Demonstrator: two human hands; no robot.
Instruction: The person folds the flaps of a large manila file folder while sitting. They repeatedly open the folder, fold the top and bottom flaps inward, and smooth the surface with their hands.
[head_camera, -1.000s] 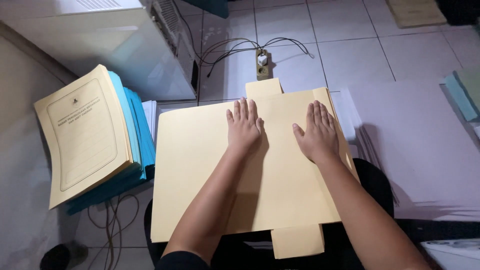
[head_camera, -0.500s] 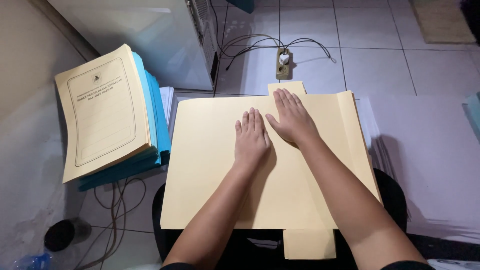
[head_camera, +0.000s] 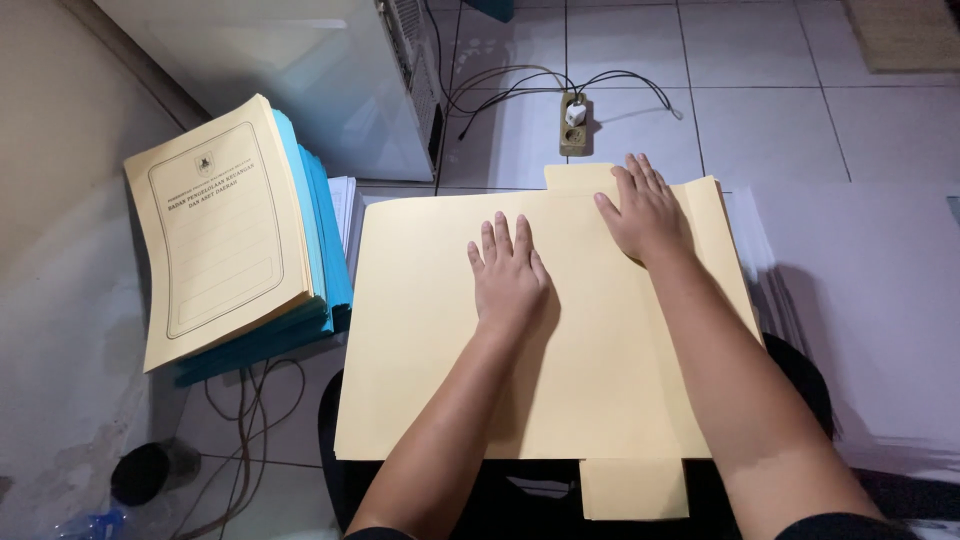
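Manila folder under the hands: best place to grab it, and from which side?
Probably the near tab: it sticks out past the near edge of the manila folder, so fingers can pinch it from the person's side. The folder lies flat, with the left hand and right hand pressed palm-down on it, so a top grasp finds no edge.

We see matt, smooth manila card in the folder (head_camera: 560, 340) — matt paper covers on the stack (head_camera: 215, 235) at nine o'clock — glossy tiled floor (head_camera: 760, 110) at twelve.
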